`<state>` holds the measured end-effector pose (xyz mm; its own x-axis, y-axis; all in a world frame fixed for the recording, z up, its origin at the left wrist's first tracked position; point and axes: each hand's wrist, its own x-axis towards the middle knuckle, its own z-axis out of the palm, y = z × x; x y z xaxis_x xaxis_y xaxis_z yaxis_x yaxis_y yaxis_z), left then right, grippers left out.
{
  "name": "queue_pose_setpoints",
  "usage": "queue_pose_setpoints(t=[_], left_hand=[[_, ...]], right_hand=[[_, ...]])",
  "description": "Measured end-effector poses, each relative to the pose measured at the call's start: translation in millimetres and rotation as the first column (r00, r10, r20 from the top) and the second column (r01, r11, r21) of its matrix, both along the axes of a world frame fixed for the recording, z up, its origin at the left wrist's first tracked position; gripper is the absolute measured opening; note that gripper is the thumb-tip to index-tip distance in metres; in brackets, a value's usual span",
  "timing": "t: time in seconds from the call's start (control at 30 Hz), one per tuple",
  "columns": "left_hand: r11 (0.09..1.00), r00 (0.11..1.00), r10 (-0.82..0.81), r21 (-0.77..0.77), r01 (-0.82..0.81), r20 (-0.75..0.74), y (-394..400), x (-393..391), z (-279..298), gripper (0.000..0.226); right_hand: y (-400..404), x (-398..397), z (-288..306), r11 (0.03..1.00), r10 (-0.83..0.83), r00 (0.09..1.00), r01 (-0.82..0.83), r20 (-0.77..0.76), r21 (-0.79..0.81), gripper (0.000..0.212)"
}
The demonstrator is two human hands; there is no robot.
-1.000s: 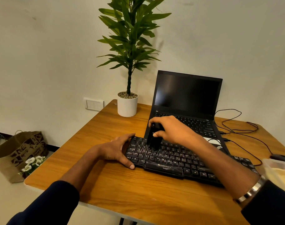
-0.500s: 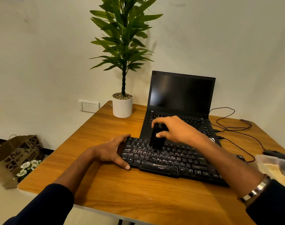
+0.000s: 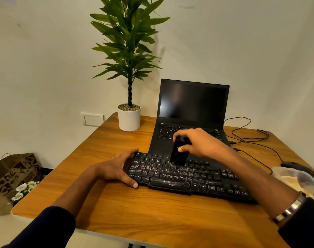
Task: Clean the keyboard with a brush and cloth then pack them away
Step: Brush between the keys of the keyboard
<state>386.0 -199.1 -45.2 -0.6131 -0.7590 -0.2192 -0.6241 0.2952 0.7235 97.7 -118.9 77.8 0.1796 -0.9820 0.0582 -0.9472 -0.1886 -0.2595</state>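
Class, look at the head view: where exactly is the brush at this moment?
The brush is held in the right hand, bristles down on the upper key rows of the black keyboard, just in front of the open laptop.

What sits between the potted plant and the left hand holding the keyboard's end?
Nothing: in the head view, only bare wooden table lies between the potted plant and the left hand gripping the keyboard.
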Motion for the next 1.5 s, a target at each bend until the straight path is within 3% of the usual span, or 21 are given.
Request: queue_pose_setpoints(t=[0.2,0.47,0.67,0.93,1.13,1.4,1.5], left_hand=[[1.0,1.0,0.0,0.002,0.0,0.003,0,0,1,0.127],[1.0,1.0,-0.012,0.005,0.012,-0.01,0,0,1,0.127],[1.0,1.0,-0.013,0.02,0.013,-0.014,-1,0,0,0.128],[1.0,1.0,-0.004,0.018,0.004,-0.015,-3,1,-4,0.126],[1.0,1.0,0.012,0.019,-0.012,-0.011,-4,1,-4,0.125],[1.0,1.0,0.011,0.018,-0.011,-0.004,-2,1,-3,0.133],[1.0,1.0,0.007,0.017,-0.007,-0.003,-1,1,0,0.133]], right_hand=[[-4,-18,-1,0.989,-0.1,0.995,0.099,0.001,-0.106,0.036],[8,-26,3,1.0,-0.021,0.999,0.021,-0.029,0.016,0.032],[4,-35,0,0.984,-0.118,0.992,0.11,-0.047,-0.14,0.036],[20,-45,8,0.997,-0.062,0.994,0.066,-0.095,0.044,0.032],[15,-50,4,0.976,-0.173,0.983,0.162,-0.062,-0.144,0.035],[24,-54,4,0.993,-0.11,0.989,0.113,-0.097,0.032,0.03],[25,-57,15,0.992,-0.13,0.99,0.13,-0.062,-0.006,0.031]])
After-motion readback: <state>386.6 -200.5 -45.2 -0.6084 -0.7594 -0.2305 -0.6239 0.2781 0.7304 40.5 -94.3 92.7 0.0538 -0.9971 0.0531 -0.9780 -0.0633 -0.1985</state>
